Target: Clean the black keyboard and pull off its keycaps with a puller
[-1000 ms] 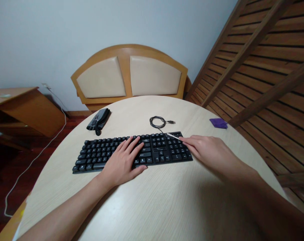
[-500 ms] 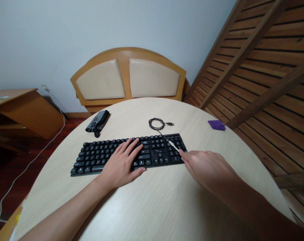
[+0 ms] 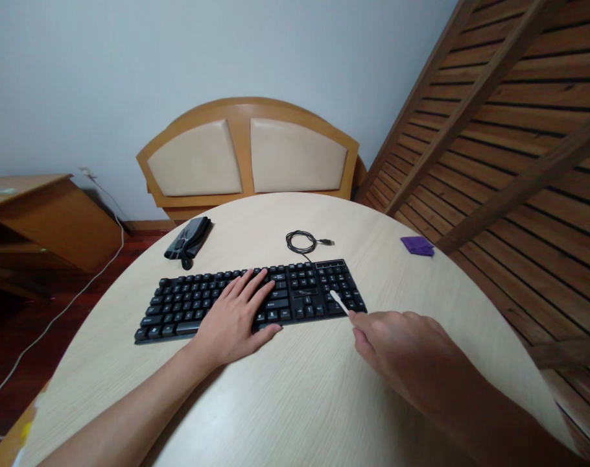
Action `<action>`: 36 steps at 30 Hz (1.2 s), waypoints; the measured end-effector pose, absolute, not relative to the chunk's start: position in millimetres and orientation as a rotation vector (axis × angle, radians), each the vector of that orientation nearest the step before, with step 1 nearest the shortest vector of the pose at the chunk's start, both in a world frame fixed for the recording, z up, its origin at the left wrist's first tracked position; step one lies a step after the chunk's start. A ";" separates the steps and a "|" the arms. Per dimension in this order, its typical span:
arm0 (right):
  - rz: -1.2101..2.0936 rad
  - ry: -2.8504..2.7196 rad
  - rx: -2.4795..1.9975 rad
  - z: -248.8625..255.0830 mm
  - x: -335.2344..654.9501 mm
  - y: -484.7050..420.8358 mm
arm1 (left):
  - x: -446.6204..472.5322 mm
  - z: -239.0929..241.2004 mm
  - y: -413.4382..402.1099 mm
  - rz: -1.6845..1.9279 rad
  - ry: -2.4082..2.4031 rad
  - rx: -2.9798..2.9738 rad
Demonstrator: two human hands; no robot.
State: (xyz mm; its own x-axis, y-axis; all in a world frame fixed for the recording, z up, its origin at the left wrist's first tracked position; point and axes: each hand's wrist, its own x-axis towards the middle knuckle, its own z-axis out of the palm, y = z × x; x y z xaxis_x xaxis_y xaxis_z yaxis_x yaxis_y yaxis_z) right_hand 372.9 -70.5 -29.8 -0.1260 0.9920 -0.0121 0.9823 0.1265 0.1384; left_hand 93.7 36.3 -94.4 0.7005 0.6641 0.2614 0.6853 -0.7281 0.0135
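A black keyboard [image 3: 212,299] lies across the round pale wooden table [image 3: 299,395]. My left hand [image 3: 236,318] rests flat on its middle keys, fingers stretched out, pressing it down. My right hand [image 3: 397,350] is at the keyboard's right front corner, fingers pinched on a thin white stick [image 3: 338,302]. The stick's tip lies over the number pad keys. The keyboard's coiled black cable [image 3: 302,242] with a USB plug lies just behind it.
A dark folded pouch [image 3: 188,237] sits at the table's back left edge. A small purple cloth [image 3: 417,245] lies at the right edge. Behind the table stands a padded wooden headboard [image 3: 249,155]; slatted wood panels [image 3: 509,130] lean on the right, a low wooden cabinet [image 3: 47,217] stands at left.
My right hand has drawn back toward me with the white stick, its tip sweeping from the number pad's back row to its front row. The left hand has stayed on the keys.
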 end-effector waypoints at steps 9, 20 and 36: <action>0.164 2.188 2.378 -41.8 390.4 -24.7 | 94.4 -93.1 35.4 -0.351 -1.114 -2.797; -0.002 2.219 2.362 -48.9 388.1 -18.7 | 95.1 -93.0 35.3 -0.350 -1.109 -2.808; 0.070 2.031 2.124 -31.7 368.1 -63.1 | 93.8 -92.8 35.3 -0.351 -1.117 -2.808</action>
